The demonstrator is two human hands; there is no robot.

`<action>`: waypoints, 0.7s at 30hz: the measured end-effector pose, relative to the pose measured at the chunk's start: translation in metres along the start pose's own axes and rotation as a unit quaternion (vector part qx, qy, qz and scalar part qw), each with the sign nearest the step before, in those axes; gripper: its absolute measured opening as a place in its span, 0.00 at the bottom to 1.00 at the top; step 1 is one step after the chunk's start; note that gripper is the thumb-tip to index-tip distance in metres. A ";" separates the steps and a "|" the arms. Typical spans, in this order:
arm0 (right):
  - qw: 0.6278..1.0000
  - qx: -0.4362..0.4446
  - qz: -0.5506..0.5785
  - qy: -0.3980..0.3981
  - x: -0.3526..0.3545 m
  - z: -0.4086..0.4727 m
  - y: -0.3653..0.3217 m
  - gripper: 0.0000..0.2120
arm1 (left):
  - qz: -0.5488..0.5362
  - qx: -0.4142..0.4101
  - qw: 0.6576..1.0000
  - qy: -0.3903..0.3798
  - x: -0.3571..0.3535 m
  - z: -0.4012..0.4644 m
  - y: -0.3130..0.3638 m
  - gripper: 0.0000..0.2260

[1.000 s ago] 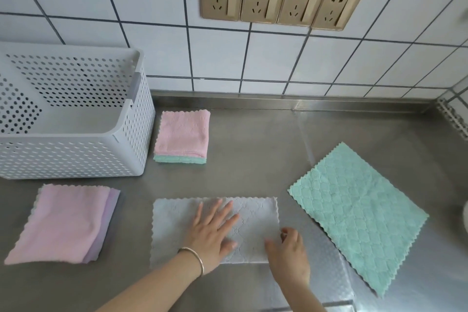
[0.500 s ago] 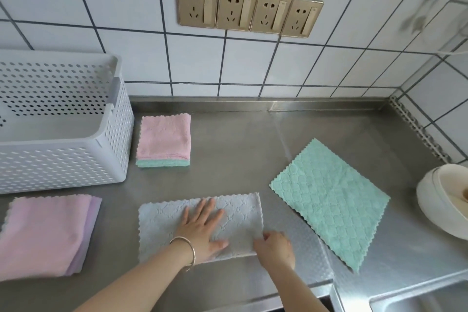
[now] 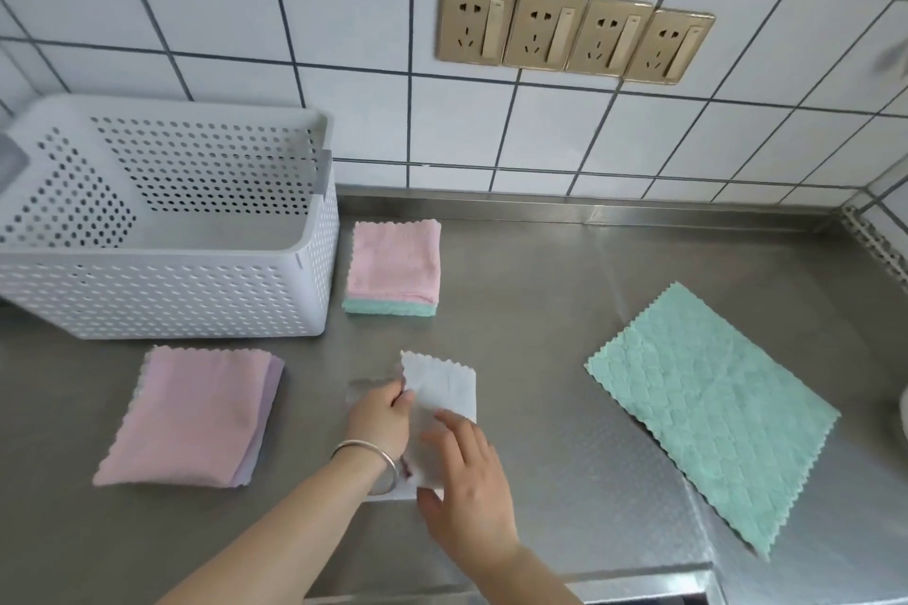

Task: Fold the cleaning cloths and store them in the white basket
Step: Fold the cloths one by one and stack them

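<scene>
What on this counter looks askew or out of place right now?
Only the unfolded green cloth stands out: it lies spread flat at an angle to the counter edge. The pink stack and pink-and-lilac stack sit folded, and the white basket is upright. Nothing looks spilled or damaged.

The tabletop [image 3: 565, 310] is brushed metal with a dull sheen, smooth at the back and faintly embossed toward the front edge. The basket [image 3: 196, 295] is matt white plastic, its walls punched with rows of small round holes. The white cloth [image 3: 442, 383] is soft fabric with a zigzag edge. The green cloth [image 3: 707, 413] is fluffy, with a quilted, scale-like texture and a pinked edge. The pink cloth [image 3: 196, 418] and the small pink and green stack [image 3: 395, 263] look like plush terry. The wall tiles [image 3: 344, 15] are glossy white ceramic with dark grout; the sockets [image 3: 575, 32] have a satin gold finish. The bracelet [image 3: 378, 450] is shiny metal.
</scene>
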State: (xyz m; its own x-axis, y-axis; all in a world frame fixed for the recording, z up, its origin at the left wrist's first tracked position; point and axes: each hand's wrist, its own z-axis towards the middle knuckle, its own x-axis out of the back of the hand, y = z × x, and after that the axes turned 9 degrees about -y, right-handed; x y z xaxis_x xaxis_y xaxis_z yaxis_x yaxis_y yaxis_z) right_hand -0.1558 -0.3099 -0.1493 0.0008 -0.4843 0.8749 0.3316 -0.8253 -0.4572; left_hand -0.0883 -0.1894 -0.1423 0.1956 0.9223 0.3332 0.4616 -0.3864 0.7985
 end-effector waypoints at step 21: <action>0.966 -0.064 -0.127 -0.216 -0.043 -0.011 0.021 0.36 | 0.124 0.119 0.979 0.113 0.028 0.007 -0.051 0.11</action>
State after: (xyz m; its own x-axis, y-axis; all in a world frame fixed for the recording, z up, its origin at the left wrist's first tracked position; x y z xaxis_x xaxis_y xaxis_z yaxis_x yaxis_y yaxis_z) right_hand -0.1588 -0.3095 -0.1988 0.3381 -0.1182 0.9337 0.2538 -0.9439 -0.2114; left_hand -0.1002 -0.1442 -0.1777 0.1440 0.7667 0.6256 0.6183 -0.5633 0.5481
